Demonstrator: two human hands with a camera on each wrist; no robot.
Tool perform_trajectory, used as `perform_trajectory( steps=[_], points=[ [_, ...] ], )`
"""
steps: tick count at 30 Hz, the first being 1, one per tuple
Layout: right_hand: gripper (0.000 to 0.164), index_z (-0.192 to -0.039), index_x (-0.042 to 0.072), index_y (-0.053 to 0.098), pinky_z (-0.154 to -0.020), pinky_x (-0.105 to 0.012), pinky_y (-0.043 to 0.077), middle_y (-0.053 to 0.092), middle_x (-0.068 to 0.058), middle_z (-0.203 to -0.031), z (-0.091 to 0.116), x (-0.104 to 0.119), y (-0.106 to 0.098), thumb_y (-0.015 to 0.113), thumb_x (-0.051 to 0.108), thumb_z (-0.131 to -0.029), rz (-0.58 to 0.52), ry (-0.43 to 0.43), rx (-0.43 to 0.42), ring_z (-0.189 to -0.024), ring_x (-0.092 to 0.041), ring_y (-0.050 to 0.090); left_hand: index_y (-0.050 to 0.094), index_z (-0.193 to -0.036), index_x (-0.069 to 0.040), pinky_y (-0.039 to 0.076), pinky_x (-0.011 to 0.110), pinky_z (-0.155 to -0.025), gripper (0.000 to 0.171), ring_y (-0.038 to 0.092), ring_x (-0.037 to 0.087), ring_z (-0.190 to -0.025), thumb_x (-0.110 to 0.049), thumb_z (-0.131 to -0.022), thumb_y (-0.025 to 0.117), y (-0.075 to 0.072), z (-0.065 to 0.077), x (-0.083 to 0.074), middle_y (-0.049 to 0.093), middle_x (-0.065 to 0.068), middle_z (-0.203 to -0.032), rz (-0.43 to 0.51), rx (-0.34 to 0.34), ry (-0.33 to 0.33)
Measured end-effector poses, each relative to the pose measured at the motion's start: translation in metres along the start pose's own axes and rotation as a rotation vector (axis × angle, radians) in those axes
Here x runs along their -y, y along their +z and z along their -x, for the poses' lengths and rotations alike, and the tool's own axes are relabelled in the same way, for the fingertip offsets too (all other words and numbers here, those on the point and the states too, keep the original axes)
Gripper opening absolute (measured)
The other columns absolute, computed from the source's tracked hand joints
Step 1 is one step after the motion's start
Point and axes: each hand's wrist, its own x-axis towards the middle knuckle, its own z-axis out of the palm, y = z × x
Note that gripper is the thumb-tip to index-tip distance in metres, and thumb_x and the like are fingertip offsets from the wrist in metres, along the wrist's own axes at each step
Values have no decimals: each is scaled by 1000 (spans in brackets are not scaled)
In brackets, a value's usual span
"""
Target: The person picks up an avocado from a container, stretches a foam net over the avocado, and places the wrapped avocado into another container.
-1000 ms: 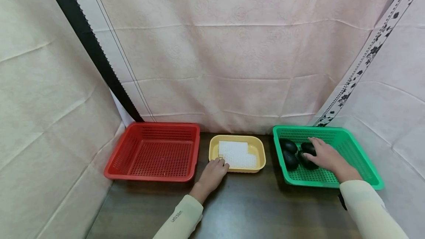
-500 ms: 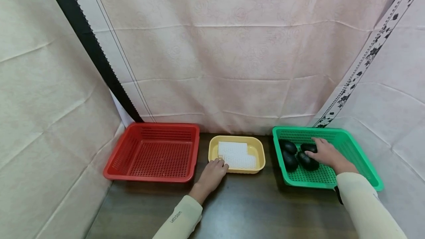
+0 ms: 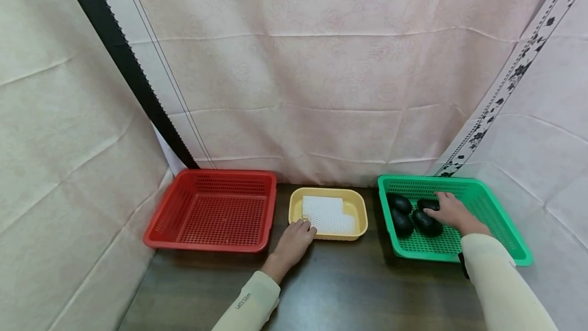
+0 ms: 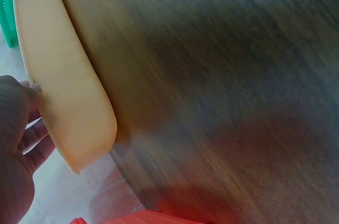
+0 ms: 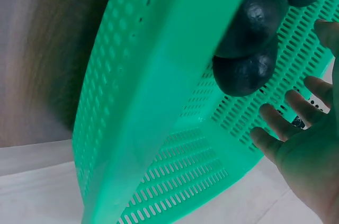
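Observation:
Near the front left corner of the yellow tray [image 3: 352,204], my left hand [image 3: 294,241] pinches its rim. The left wrist view shows thumb and fingers on either side of that rim, against the tray's smooth outer wall [image 4: 74,75]. White perforated sheets [image 3: 323,212] lie in the tray. My right hand [image 3: 455,214] is over the green basket [image 3: 498,218], fingers spread and slightly bent in the right wrist view. Several glossy black oval objects, perhaps avocados [image 3: 427,225], lie grouped at the basket's left side. A gap separates the right hand [image 5: 310,152] from the black ovals [image 5: 246,73] there.
A red basket [image 3: 220,218] with a perforated floor stands at the left on the dark wooden table [image 3: 349,285]. Pale cloth [image 3: 335,91] hangs behind the table, with more cloth on both sides.
My right hand has drawn slightly right, off the nearest black oval, which shows more fully now. The left hand and the yellow tray stay in place.

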Motion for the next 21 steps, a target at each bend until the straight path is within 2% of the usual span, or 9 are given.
perform_trajectory(
  steps=[6,15,21],
  points=[
    [81,-147,-20,31,-101,-76,37,27,-51,-145,2,-1,0,61,40,-102,26,0,-9,-127,-69,34,72,-124,-18,56,31,-86,28,61,19,-97,-18,-97,73,2,-1,1,70,5,-113,9,-8,-2],
    [77,-146,-16,39,-96,-76,38,33,-48,-142,2,1,-1,63,41,-100,47,-1,-32,-122,-71,36,71,-125,-17,56,31,-87,28,61,19,-98,-18,-97,72,4,-2,1,70,6,-115,10,3,-14],
    [81,-147,-17,35,-98,-77,37,30,-49,-144,0,-2,0,60,44,-101,51,5,2,-125,-72,33,73,-123,-17,56,31,-85,26,61,19,-96,-17,-97,73,4,-1,0,71,6,-113,21,-16,-6]
  ],
)
